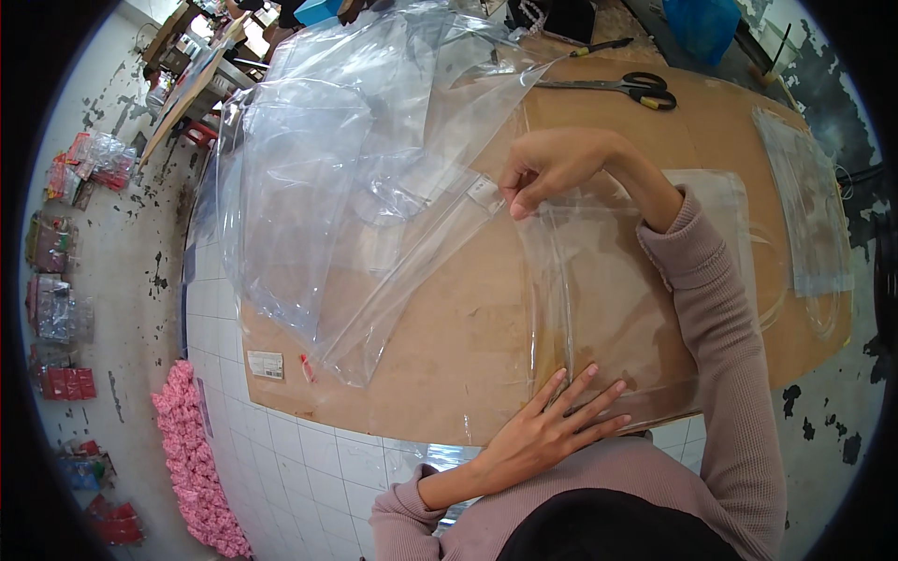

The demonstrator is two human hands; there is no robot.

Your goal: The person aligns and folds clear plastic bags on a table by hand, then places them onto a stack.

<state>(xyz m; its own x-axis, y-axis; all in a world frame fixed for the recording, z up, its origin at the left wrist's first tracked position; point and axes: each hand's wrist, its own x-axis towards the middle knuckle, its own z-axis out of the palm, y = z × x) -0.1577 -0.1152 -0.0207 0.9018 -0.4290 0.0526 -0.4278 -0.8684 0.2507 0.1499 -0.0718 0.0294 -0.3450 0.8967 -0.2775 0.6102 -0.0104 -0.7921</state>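
Observation:
A clear plastic bag point(622, 309) lies flat on a brown cardboard sheet point(449, 374), its folded edge running up and down between my hands. My left hand point(557, 421) rests flat with fingers spread on the near end of that edge. At the far end, my right hand point(557, 173) is closed in a pinch, thumb against fingers. Whatever sits between those fingertips is hidden. Just left of them is a small white label point(482, 191), beside a heap of loose clear plastic sheets point(318, 178).
Scissors point(622, 87) with black handles and a slim cutter point(601, 47) lie beyond my right hand. Stacked clear bags point(804, 206) with cords lie at the right. A blue bag point(702, 28) stands far right. Pink knobbly material point(192, 458) and packets point(67, 379) are at the left.

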